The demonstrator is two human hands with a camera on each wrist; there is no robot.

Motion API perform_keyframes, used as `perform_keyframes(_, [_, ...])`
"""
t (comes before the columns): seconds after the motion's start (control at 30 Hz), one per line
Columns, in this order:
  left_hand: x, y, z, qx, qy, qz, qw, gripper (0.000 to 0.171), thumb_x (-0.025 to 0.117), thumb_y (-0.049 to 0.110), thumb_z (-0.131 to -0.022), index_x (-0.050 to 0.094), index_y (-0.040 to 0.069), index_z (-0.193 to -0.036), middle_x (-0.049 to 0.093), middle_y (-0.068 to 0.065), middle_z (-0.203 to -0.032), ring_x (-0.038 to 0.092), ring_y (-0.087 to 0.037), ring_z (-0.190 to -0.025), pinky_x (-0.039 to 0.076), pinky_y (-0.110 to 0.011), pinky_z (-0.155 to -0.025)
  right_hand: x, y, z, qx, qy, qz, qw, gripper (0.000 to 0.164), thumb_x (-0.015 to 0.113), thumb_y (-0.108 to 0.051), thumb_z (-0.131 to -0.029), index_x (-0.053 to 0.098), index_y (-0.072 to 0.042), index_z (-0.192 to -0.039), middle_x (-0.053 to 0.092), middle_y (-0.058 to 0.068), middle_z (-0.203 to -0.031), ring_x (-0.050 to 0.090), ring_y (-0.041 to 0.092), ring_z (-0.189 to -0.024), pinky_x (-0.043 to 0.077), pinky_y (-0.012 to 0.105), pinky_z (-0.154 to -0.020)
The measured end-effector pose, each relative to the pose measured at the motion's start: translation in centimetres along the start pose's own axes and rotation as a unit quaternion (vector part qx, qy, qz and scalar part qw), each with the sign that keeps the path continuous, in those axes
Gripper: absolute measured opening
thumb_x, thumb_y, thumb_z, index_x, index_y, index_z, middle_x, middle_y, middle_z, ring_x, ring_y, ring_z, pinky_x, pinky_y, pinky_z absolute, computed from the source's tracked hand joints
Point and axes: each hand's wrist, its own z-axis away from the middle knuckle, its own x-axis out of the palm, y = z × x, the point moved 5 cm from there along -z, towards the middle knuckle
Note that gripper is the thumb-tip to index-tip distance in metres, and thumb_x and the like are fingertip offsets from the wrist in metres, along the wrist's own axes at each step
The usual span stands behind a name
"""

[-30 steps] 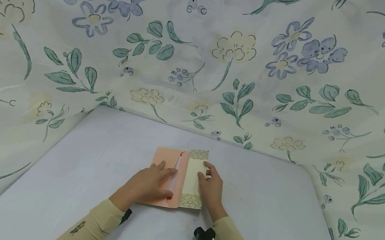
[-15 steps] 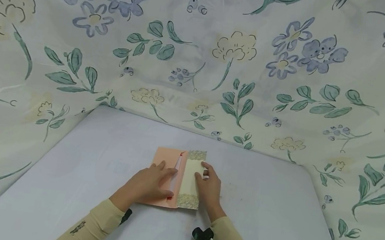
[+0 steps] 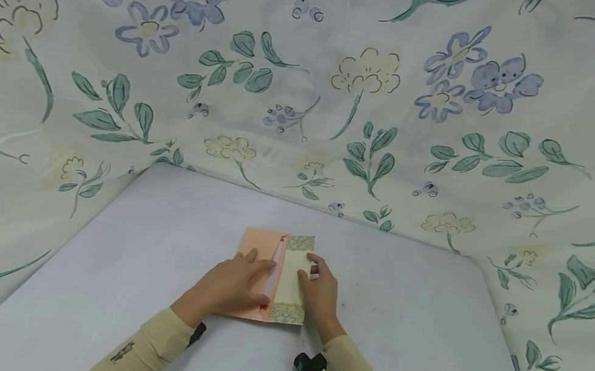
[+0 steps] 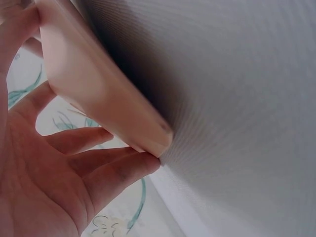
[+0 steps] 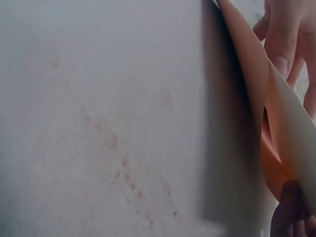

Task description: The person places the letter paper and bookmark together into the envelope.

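Note:
On the white table lies a peach paper folder (image 3: 259, 240). Its right-hand cream flap (image 3: 291, 279) carries a patterned floral band at the top and bottom. Spread fingers of the left hand (image 3: 233, 283) rest across the peach side. Between its thumb and index finger shows a narrow white strip (image 3: 271, 277) with red at its ends. The right hand (image 3: 320, 291) pinches the flap's outer edge between thumb and fingers. In the right wrist view the flap bows away from the peach layer (image 5: 247, 54), with a gap between them.
The white table (image 3: 414, 321) extends around the folder on all sides. A floral curtain (image 3: 308, 89) rises behind and beside it. Black wrist devices (image 3: 309, 365) hang below both sleeves. Faint brown specks (image 5: 126, 173) mark the table surface.
The right hand has shifted slightly left, and the cream flap has moved left with it, closer to the white strip. The left hand has stayed in place.

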Motion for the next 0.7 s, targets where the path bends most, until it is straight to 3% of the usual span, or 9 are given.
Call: perform_keyframes(0.7, [-0.06, 0.21, 0.12, 0.005, -0.003, -0.010, 0.9999, 0.073, 0.078, 0.053, -0.084, 0.056, 0.023, -0.147, 0.041, -0.028, -0.154, 0.047, -0.055, -0.133, 0.046, -0.064, -0.099, 0.63, -0.29, 0.38, -0.009, 0.002, -0.005, 1.000, 0.042, 0.074, -0.019, -0.093, 0.067, -0.014, -0.134, 0.072, 0.006, -0.093, 0.059, 0.010, -0.067, 0.047, 0.025, -0.056])
